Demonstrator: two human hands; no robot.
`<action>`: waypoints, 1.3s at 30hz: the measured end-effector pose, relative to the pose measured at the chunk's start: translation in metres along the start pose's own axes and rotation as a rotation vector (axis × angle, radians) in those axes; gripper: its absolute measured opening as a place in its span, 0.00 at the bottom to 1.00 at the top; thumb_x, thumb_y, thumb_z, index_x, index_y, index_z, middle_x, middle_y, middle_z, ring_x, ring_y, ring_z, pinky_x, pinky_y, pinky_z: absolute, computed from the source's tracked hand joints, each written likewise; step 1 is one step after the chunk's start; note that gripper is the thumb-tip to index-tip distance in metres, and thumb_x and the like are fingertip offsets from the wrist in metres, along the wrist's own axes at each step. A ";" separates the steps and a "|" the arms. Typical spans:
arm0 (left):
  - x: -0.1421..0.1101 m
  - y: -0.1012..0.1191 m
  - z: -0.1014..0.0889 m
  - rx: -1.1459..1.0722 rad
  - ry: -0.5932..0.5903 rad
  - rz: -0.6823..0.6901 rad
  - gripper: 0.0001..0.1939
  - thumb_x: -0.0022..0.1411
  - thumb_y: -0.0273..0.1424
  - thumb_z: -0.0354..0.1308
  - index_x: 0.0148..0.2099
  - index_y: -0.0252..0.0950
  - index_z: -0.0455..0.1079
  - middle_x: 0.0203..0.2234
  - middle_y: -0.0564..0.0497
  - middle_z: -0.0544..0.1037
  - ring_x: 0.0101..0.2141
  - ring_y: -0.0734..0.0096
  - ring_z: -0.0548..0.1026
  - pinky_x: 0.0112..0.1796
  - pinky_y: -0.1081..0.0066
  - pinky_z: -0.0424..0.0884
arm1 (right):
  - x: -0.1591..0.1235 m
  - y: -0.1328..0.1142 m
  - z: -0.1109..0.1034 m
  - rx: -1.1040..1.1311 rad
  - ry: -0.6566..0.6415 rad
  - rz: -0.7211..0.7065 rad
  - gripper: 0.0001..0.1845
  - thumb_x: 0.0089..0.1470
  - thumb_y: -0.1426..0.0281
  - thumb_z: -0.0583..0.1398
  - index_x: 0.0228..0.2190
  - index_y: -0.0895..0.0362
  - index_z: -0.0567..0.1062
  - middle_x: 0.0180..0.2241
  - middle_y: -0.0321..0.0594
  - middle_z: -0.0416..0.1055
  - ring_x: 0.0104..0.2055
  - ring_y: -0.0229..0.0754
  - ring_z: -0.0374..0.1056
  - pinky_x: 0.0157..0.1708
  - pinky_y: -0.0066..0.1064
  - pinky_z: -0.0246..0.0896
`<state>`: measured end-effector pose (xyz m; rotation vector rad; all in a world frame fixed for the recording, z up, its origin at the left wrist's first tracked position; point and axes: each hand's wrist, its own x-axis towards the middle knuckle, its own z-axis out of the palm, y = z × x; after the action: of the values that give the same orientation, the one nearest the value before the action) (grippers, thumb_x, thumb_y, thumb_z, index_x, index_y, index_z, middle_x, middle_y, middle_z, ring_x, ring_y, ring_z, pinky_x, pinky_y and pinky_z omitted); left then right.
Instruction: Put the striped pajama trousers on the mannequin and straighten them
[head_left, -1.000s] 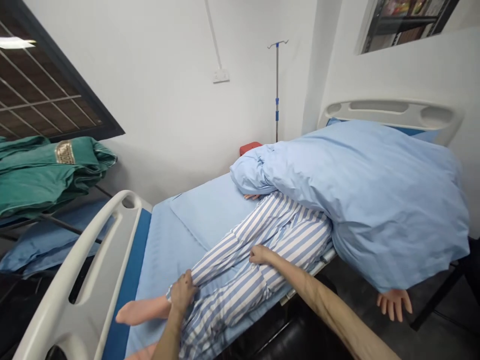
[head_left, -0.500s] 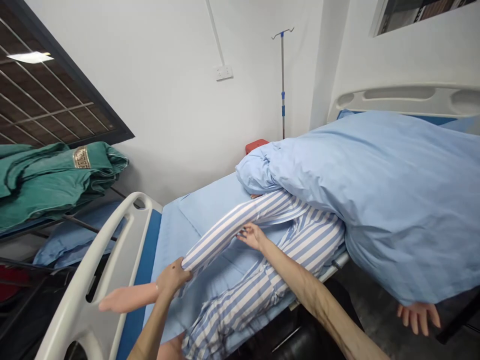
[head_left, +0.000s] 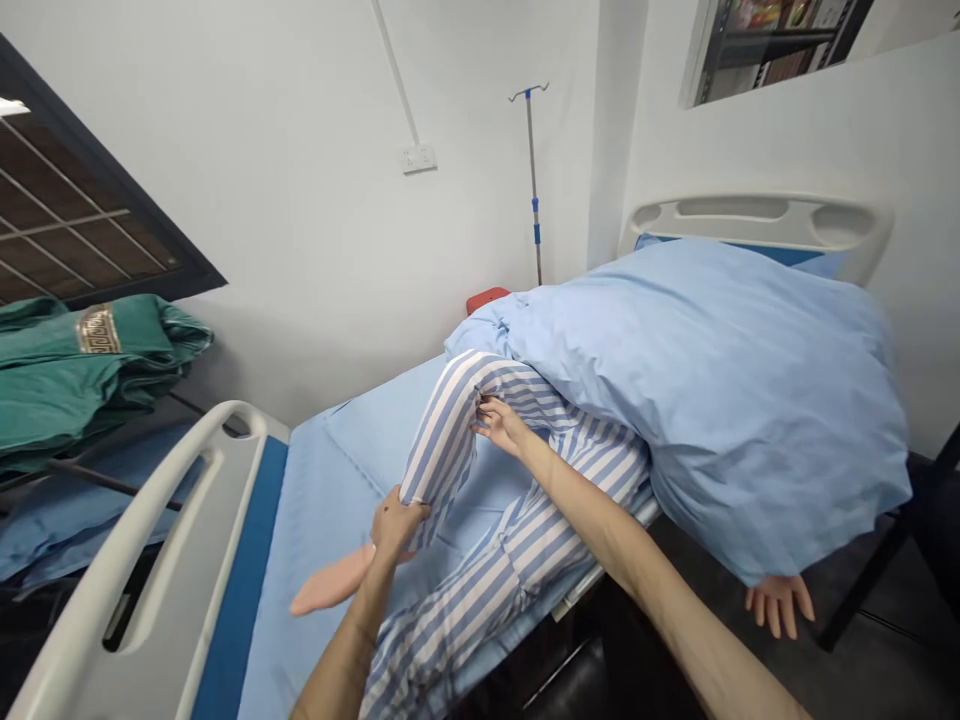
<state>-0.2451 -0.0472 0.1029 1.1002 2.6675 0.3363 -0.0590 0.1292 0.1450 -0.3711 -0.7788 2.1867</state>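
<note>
A manikin in blue-and-white striped pyjamas (head_left: 525, 560) lies on a hospital bed (head_left: 330, 500), its upper body hidden under a light blue quilt (head_left: 720, 370). My left hand (head_left: 396, 525) is closed around the ankle of the far leg, just above the bare foot (head_left: 330, 585). My right hand (head_left: 501, 425) sits under the raised knee (head_left: 469, 375), fingers curled on the striped cloth. That leg is bent with the knee pointing up. The near leg lies flat along the bed edge. A manikin hand (head_left: 776, 605) hangs below the quilt at the right.
A white footboard (head_left: 142, 560) curves at the lower left. Green folded cloths (head_left: 82, 365) lie on a rack at the left, blue bedding beneath. An IV pole (head_left: 534, 190) and a red box (head_left: 486, 298) stand by the far wall. The headboard (head_left: 750, 220) is at the right.
The far leg went from lying flat to lifted, then bent at the knee. My left hand brought the ankle in toward the body; my right hand moved up under the knee.
</note>
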 end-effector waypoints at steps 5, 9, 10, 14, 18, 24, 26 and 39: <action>0.006 -0.055 -0.072 0.280 -0.014 0.045 0.19 0.50 0.37 0.53 0.46 0.41 0.68 0.40 0.44 0.79 0.42 0.54 0.76 0.37 0.65 0.68 | -0.004 0.042 -0.004 0.080 0.067 0.126 0.09 0.41 0.74 0.60 0.29 0.56 0.66 0.29 0.33 0.71 0.37 0.37 0.66 0.41 0.33 0.61; 0.010 -0.085 -0.118 0.575 0.013 0.126 0.19 0.50 0.35 0.52 0.46 0.41 0.68 0.42 0.43 0.78 0.43 0.50 0.75 0.41 0.60 0.69 | -0.013 0.093 -0.017 0.140 0.140 0.269 0.07 0.43 0.71 0.60 0.28 0.56 0.66 0.24 0.32 0.68 0.32 0.38 0.67 0.38 0.33 0.64; 0.010 -0.088 -0.123 0.617 -0.002 0.148 0.19 0.49 0.34 0.52 0.45 0.41 0.69 0.42 0.42 0.79 0.43 0.50 0.75 0.42 0.59 0.69 | -0.016 0.105 -0.021 0.158 0.170 0.283 0.07 0.43 0.72 0.60 0.28 0.56 0.66 0.24 0.32 0.68 0.31 0.37 0.68 0.37 0.32 0.65; 0.010 -0.094 -0.119 0.630 -0.068 0.171 0.20 0.46 0.31 0.54 0.45 0.40 0.69 0.43 0.41 0.78 0.43 0.51 0.75 0.42 0.61 0.69 | -0.023 0.131 -0.034 0.251 0.268 0.298 0.04 0.45 0.73 0.57 0.27 0.55 0.65 0.24 0.33 0.69 0.30 0.37 0.69 0.36 0.33 0.68; 0.007 -0.102 -0.105 0.597 -0.053 0.150 0.21 0.47 0.30 0.52 0.47 0.40 0.67 0.44 0.41 0.78 0.44 0.50 0.75 0.41 0.61 0.68 | -0.019 0.124 -0.035 0.277 0.264 0.332 0.02 0.46 0.73 0.56 0.27 0.55 0.65 0.22 0.33 0.69 0.29 0.39 0.70 0.37 0.35 0.69; 0.003 -0.090 -0.087 0.441 0.012 0.099 0.17 0.51 0.36 0.53 0.45 0.40 0.66 0.42 0.43 0.78 0.43 0.51 0.75 0.38 0.62 0.68 | -0.008 0.079 -0.014 0.278 0.139 0.205 0.04 0.45 0.72 0.56 0.28 0.55 0.67 0.29 0.38 0.72 0.36 0.40 0.70 0.42 0.36 0.67; 0.003 -0.069 -0.071 0.343 0.034 0.093 0.17 0.51 0.38 0.54 0.43 0.40 0.65 0.40 0.43 0.78 0.42 0.52 0.75 0.37 0.63 0.67 | -0.003 0.054 -0.008 0.260 0.093 0.151 0.05 0.45 0.71 0.56 0.29 0.56 0.68 0.30 0.40 0.72 0.38 0.41 0.70 0.43 0.36 0.67; -0.005 0.021 0.002 0.061 0.073 0.022 0.20 0.51 0.42 0.55 0.45 0.41 0.64 0.36 0.47 0.78 0.38 0.57 0.75 0.32 0.68 0.64 | 0.015 -0.014 -0.008 0.147 0.042 0.002 0.06 0.46 0.74 0.56 0.31 0.58 0.70 0.32 0.39 0.73 0.37 0.39 0.67 0.37 0.29 0.64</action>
<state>-0.2271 -0.0354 0.1078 1.1579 2.7479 0.3065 -0.0574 0.1504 0.1476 -0.3416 -0.5906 2.2156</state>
